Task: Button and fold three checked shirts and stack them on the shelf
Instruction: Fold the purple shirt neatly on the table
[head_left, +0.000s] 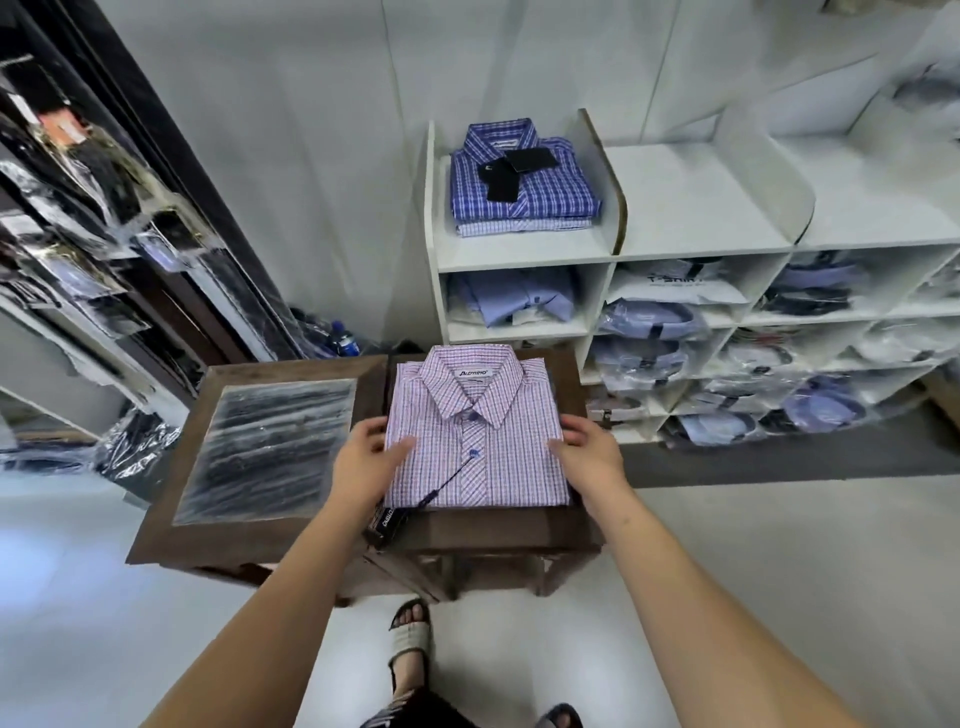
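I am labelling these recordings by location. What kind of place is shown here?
Most likely a clothing shop or its stockroom. White shelves hold many shirts in plastic bags, a folded pink shirt with a tag lies on a wooden table, and more bagged clothes hang at the left.

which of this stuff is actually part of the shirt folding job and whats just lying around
Job:
pink checked shirt, folded, both hands on its sides: left hand, right hand
blue checked shirt on the pale checked shirt
shelf

Lying about:
bagged shirts in cubbies
plastic-wrapped stack
blue bottle
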